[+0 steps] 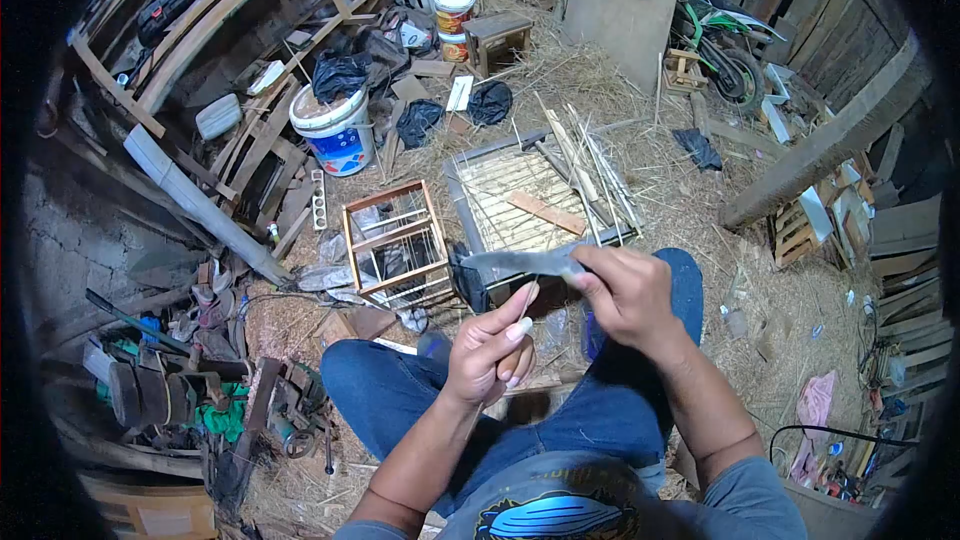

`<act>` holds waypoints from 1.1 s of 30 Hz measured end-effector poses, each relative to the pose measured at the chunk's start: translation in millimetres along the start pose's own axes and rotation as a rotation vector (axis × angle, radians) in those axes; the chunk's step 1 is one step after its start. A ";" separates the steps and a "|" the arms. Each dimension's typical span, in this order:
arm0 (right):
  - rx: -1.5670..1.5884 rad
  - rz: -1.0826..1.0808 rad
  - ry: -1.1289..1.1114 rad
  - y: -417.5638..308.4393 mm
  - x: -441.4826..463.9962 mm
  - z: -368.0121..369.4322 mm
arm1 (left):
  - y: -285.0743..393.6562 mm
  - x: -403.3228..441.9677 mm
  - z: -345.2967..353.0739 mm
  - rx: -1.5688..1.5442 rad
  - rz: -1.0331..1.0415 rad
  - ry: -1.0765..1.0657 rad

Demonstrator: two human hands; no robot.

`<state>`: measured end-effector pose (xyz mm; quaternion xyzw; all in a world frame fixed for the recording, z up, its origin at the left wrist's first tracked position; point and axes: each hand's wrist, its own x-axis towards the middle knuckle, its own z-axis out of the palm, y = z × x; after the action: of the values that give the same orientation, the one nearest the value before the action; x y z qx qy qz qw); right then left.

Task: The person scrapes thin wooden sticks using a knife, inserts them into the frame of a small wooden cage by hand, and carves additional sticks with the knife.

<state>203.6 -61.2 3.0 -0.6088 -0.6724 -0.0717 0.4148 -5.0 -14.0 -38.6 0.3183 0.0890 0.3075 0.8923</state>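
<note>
A slatted panel lies on the littered ground, beside a smaller wooden frame. Near both, a blade is gripped in the right hand's curled fingers. A thin strip is pinched by the left hand's fingers, tilted below the blade.

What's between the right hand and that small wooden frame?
The broad blade the right hand holds, then something black by its tip, before the wooden frame; the head view shows this.

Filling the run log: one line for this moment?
left hand: grips thin stick | right hand: holds blade | blade-stick contact: unclear | wooden frame: untouched
</note>
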 end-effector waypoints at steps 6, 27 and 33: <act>0.039 0.012 -0.038 -1.1 -0.2 -3.8 | -1.2 -0.1 -2.5 0.162 0.035 0.016; 0.138 0.052 -0.118 -9.5 -1.4 -5.2 | -2.3 4.5 -2.7 -0.007 0.061 -0.098; 0.098 0.016 -0.057 -12.2 -6.0 -1.3 | -0.8 2.4 9.0 0.091 -0.016 0.081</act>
<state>193.0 -69.5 5.0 -0.5950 -0.6817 -0.0179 0.4253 0.5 -17.6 -32.0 0.3452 0.1414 0.3087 0.8749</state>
